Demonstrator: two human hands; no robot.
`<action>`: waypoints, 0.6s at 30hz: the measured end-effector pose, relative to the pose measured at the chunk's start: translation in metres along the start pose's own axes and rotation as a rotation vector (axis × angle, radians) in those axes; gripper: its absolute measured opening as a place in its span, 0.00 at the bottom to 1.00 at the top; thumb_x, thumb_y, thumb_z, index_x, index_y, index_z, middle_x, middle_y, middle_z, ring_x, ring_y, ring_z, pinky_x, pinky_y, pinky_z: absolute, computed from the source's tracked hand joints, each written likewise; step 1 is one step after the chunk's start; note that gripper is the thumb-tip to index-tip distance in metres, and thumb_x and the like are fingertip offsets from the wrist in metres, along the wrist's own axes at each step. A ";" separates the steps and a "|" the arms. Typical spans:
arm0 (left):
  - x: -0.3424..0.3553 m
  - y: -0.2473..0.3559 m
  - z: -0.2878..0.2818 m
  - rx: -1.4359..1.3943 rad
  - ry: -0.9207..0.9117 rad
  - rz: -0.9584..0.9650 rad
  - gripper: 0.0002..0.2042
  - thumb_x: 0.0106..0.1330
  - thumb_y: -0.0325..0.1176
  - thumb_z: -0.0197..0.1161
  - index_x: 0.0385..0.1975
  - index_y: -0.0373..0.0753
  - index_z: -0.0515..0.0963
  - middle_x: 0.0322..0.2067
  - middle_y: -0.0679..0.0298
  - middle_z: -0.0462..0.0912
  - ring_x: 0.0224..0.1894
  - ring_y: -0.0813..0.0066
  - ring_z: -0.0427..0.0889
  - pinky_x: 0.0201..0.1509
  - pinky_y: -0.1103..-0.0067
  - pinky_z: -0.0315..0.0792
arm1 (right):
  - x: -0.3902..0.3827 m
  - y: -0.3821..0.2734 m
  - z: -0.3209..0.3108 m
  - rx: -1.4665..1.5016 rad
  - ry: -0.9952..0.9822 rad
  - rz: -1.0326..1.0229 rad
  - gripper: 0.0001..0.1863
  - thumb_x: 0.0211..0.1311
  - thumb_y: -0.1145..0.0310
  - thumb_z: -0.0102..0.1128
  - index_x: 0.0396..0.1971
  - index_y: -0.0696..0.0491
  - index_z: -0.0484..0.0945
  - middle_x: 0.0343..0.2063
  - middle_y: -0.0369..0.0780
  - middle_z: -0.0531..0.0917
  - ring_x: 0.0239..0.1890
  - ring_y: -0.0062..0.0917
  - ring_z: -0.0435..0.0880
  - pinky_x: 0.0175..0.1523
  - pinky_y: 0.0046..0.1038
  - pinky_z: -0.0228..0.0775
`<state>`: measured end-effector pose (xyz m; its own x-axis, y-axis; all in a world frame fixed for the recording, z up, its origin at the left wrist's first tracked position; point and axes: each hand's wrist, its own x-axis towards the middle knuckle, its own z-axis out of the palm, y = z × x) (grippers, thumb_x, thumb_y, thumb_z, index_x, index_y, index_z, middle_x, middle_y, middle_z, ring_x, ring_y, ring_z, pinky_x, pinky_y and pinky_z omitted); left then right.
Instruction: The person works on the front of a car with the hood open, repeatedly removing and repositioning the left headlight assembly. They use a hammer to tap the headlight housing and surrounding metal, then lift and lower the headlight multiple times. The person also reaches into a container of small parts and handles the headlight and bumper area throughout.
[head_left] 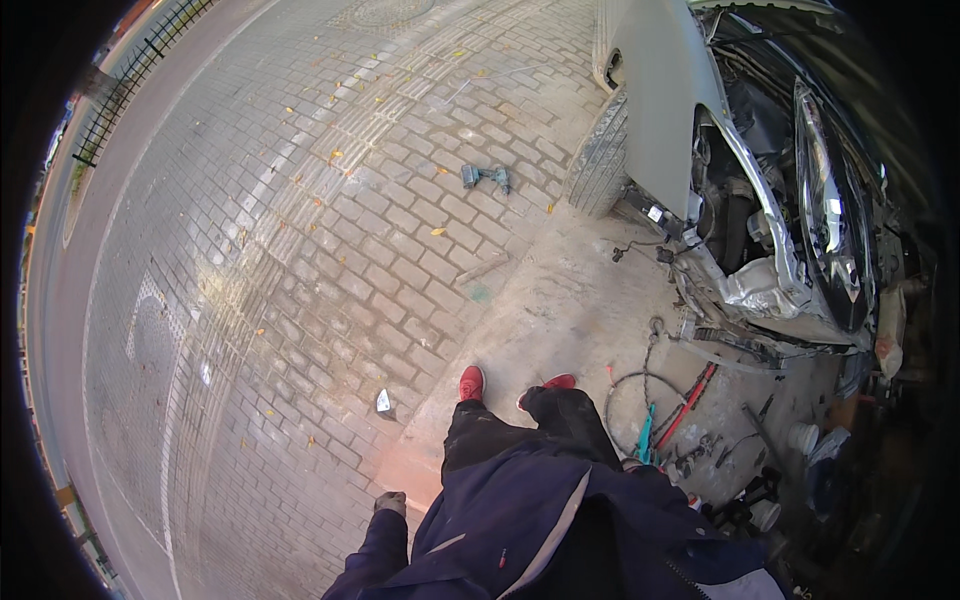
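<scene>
One hand in view: L hand (390, 502), hangs low beside jacket (510, 500), fingers curled; can't tell if it grips anything. R hand out of view.
Drill (486, 179): lies on pavers (400, 270) near tyre (600, 155), prob. set down within reach of car (655, 90).
Chain (648, 362), red bar (687, 407): by car's stripped front, prob. kept handy.
Small piece (383, 401): on pavers ahead of L hand, apart from it; pale shiny face, dark edge, maybe mirror.

Small dark-edged piece (383, 401), pale shiny face showing, lying on grey brick paving (335, 335)
</scene>
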<state>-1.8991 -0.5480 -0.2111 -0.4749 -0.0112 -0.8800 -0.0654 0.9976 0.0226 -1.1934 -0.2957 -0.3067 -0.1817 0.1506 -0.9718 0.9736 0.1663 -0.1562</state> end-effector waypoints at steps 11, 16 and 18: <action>0.040 0.180 -0.049 0.045 0.114 0.565 0.16 0.72 0.40 0.70 0.47 0.32 0.89 0.35 0.57 0.92 0.38 0.68 0.88 0.46 0.69 0.82 | 0.029 -0.027 0.071 0.218 0.115 0.095 0.25 0.67 0.46 0.65 0.52 0.49 0.92 0.52 0.50 0.91 0.57 0.44 0.90 0.59 0.44 0.80; 0.028 0.272 -0.093 0.123 0.093 0.659 0.17 0.71 0.39 0.71 0.49 0.29 0.88 0.36 0.55 0.91 0.37 0.68 0.86 0.44 0.70 0.80 | 0.040 -0.076 0.112 0.450 0.131 0.155 0.19 0.65 0.55 0.69 0.51 0.47 0.92 0.53 0.48 0.91 0.55 0.44 0.91 0.58 0.46 0.82; 0.016 0.307 -0.097 0.221 0.099 0.696 0.16 0.72 0.37 0.71 0.50 0.29 0.88 0.39 0.54 0.92 0.40 0.67 0.87 0.48 0.69 0.82 | 0.005 -0.096 0.105 0.574 0.082 0.154 0.26 0.66 0.44 0.67 0.52 0.48 0.92 0.53 0.50 0.91 0.57 0.44 0.91 0.59 0.45 0.80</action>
<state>-2.0116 -0.2482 -0.1721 -0.4194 0.6342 -0.6495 0.4538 0.7662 0.4551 -1.2732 -0.4129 -0.3147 -0.0201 0.2101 -0.9775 0.9045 -0.4128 -0.1073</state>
